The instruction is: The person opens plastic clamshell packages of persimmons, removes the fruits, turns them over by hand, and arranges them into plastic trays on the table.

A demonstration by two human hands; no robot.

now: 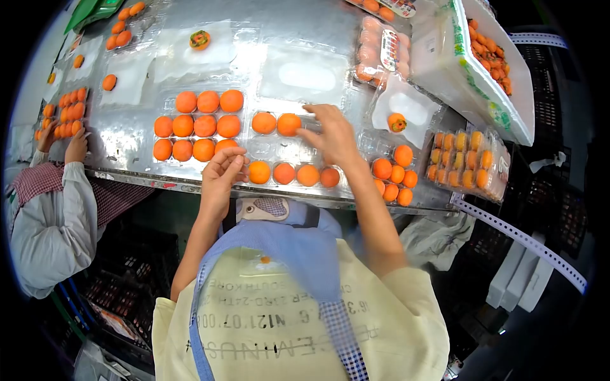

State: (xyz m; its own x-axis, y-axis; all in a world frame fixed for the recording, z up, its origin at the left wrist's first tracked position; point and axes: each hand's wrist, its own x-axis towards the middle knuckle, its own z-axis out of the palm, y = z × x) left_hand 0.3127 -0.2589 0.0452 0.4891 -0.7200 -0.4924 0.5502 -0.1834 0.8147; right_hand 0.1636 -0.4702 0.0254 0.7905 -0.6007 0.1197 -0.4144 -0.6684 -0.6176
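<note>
Below me, a clear plastic tray [267, 149] holds orange persimmons, with a row along its near edge and a pair at the far left. My right hand [333, 136] reaches over this tray, thumb and fingers apart, right beside a persimmon [289, 124] of that pair. Whether the fingertips touch it I cannot tell. At the tray's near left corner is my left hand [222, 178], its fingers loosely bent and nothing visible in them. The closest fruit to it is a persimmon [259, 172] in the near row. To the left stands a fuller tray of persimmons [204, 126].
A white foam box [508, 120] of small orange fruit stands at the back right. Packed clear boxes [467, 162] sit at the table's right end. Another person's hand [76, 147] works at a tray on the far left. A metal edge [133, 180] borders the table.
</note>
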